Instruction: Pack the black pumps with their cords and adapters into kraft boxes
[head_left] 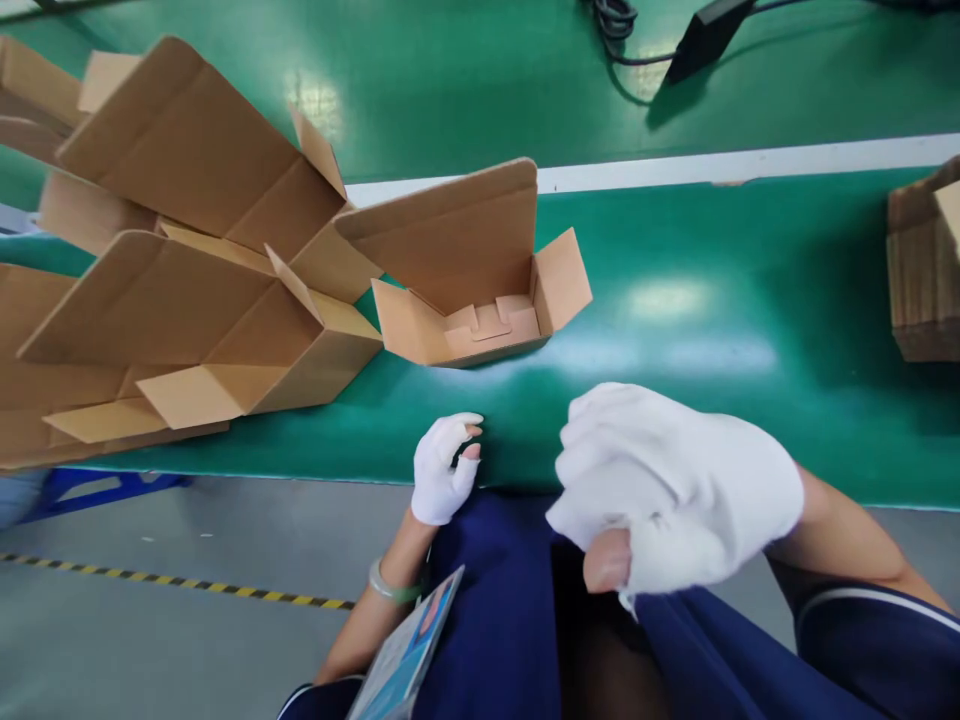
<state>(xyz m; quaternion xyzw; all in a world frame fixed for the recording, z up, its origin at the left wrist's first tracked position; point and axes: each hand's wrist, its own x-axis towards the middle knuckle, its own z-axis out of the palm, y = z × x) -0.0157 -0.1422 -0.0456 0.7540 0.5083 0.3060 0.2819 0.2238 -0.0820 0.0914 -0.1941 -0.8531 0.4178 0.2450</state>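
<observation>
My left hand, in a white glove with bare thumb and fingertip, rests at the table's front edge. Its fingers are loosely curled, with a gap to the thumb and no object between them. Raised closer to the camera, my right hand is gloved too and closed in a fist, thumb tip bare; nothing sticks out of it. Beyond both hands stands an open cardboard box, its lid up and side flaps spread, with neither hand touching it. Its visible floor shows interlocked tabs.
Several opened cardboard boxes crowd the left of the green table. At the right edge is a stack of flat cardboard. A black adapter with cable lies behind the white strip. A badge hangs at my front.
</observation>
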